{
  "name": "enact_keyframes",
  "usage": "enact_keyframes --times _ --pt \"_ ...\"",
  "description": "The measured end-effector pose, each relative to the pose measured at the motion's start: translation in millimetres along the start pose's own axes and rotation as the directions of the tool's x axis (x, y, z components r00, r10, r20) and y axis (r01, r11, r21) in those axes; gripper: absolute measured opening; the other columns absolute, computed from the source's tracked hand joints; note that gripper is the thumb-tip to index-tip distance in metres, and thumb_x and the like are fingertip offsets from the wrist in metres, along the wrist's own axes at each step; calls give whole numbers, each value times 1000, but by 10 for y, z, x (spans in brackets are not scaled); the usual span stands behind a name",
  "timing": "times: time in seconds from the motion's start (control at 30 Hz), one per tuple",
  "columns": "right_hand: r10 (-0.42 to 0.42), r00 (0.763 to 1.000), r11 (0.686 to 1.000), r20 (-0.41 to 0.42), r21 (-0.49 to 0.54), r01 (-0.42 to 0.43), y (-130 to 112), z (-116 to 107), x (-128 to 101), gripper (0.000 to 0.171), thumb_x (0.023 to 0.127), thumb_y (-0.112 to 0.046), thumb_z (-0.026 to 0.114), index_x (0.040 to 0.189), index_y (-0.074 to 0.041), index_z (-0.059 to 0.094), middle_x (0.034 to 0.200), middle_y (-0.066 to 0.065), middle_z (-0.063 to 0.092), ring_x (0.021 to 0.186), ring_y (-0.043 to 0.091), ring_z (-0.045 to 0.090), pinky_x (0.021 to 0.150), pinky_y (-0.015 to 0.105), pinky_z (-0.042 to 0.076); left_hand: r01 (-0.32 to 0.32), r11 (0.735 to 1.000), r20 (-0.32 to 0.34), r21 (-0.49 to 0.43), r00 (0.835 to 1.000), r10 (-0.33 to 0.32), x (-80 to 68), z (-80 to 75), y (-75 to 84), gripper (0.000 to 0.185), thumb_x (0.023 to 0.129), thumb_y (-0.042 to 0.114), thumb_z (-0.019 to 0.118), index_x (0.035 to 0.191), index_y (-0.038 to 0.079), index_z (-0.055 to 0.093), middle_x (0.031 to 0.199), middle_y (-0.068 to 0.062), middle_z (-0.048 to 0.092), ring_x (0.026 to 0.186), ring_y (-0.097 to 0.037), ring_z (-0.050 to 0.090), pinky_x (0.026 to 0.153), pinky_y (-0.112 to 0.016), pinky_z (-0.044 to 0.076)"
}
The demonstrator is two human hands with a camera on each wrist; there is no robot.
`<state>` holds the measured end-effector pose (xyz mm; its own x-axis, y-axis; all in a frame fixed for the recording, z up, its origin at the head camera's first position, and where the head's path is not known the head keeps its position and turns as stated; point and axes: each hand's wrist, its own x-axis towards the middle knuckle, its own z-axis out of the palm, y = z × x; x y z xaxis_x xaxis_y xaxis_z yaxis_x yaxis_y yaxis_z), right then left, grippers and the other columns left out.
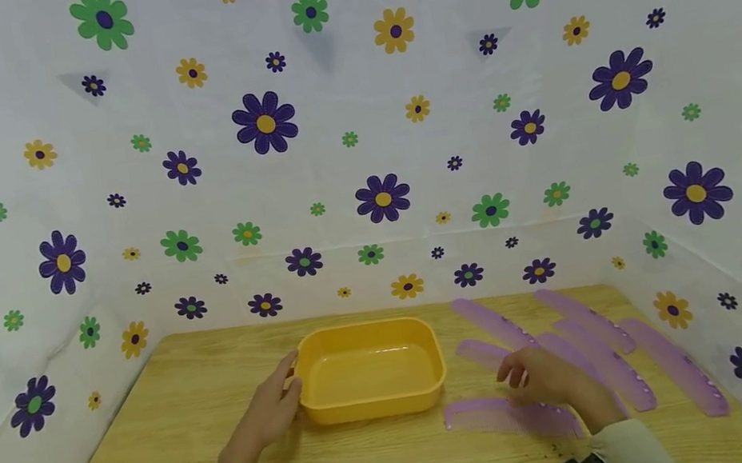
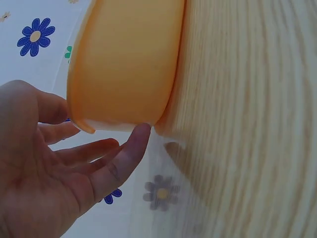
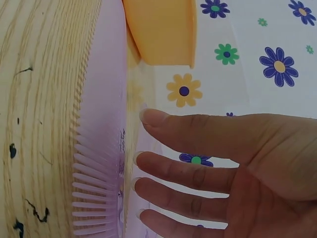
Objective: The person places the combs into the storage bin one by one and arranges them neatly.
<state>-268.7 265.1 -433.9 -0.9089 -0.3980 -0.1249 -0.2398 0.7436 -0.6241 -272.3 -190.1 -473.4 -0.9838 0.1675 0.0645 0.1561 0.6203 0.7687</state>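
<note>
- Left hand [image 1: 270, 414]: lies on the wooden table [image 1: 159, 459] at the left end of the orange tub [image 1: 369, 369]; fingers straight and loosely spread, holding nothing; in the left wrist view the thumb tip [image 2: 140, 133] touches the tub's lower corner, the other fingers [image 2: 89, 151] lying just below the rim (contact of these fingers with the wall cannot be told)
- Orange tub: sits upright near the middle of the table, between the two hands, open side up; nothing seen inside it in the head view
- Nearest comb [image 1: 509, 416]: pale purple, flat on the table just right of the tub's near right corner, long axis running left to right, teeth toward the person; its right part is covered by the right hand
- Right hand [image 1: 547, 377]: palm down over the nearest comb, fingers extended and slightly apart, not curled round anything; in the right wrist view the fingertips [image 3: 148, 117] meet the comb's spine [image 3: 106, 124] (touch or press, no pinch seen)
- Other combs [image 1: 602, 357]: several more of the same purple colour, fanned out diagonally on the table behind and to the right of the right hand, some overlapping, the outermost [image 1: 680, 369] near the right table edge
- Flowered cloth [image 1: 357, 144]: white with purple, green and yellow flowers, closes the table at back and both sides
</note>
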Motion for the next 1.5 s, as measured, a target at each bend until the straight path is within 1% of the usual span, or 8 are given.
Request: enact_keyframes --times 0.17,0.3,0.37,0.53,0.77,0.97,1.27,1.5 --pt "-4 1000 1000 -4 -13 4 -7 14 -12 25 81 -1 82 103 1 71 94 13 70 83 21 66 69 35 59 51 993 -2 -108 999 -51 -21 26 6 56 111 17 42 164 10 25 155 -33 42 125 -46 63 80 -41 65" --pt "-7 1000 999 4 -33 7 -1 29 -23 23 80 1 83 100 0 72 91 11 69 81 20 64 68 34 58 91 972 -1 -217 996 -93 -26 47 19 57 109 12 44 163 9 26 156 -34 41 120 -43 65 73 -39 66" --pt "3 1000 999 6 -39 -3 1 41 -20 23 79 0 83 99 -1 72 90 10 69 80 19 63 66 33 57 92 968 0 -234 995 -95 -18 56 23 56 109 11 44 163 8 27 154 -34 42 117 -41 67 71 -38 66" --pt "31 1000 998 -7 -55 -31 -7 68 0 25 77 -1 85 98 -5 73 89 8 69 79 18 63 66 33 56 92 962 -7 -258 995 -98 6 64 33 57 107 10 45 162 8 30 149 -34 48 111 -37 69 71 -40 66" --pt "70 997 993 -12 -91 -71 -46 95 7 27 75 0 86 97 -8 73 91 6 69 84 19 62 79 41 57 87 966 -7 -243 996 -92 -18 52 16 57 107 9 47 161 7 30 147 -35 50 118 -42 67 79 -42 66" --pt "93 996 990 -7 -110 -93 -73 108 7 27 74 0 87 96 -9 73 90 5 68 84 18 62 81 43 57 94 967 -18 -237 995 -101 -9 48 0 56 106 9 48 161 8 34 147 -31 52 118 -39 67 81 -42 66" --pt "46 999 994 23 -96 -43 -52 98 -12 28 75 1 86 95 -7 70 91 7 68 85 20 63 79 40 57 81 962 -22 -260 996 -90 -3 37 -9 56 105 7 48 160 7 35 147 -31 52 121 -41 66 84 -44 66" --pt "15 999 995 29 -96 -12 5 95 -8 33 75 -3 89 97 -8 65 91 6 64 85 19 58 76 37 53 61 957 -10 -284 998 -67 6 35 -18 56 105 6 49 160 5 34 146 -34 52 118 -42 67 81 -44 66"
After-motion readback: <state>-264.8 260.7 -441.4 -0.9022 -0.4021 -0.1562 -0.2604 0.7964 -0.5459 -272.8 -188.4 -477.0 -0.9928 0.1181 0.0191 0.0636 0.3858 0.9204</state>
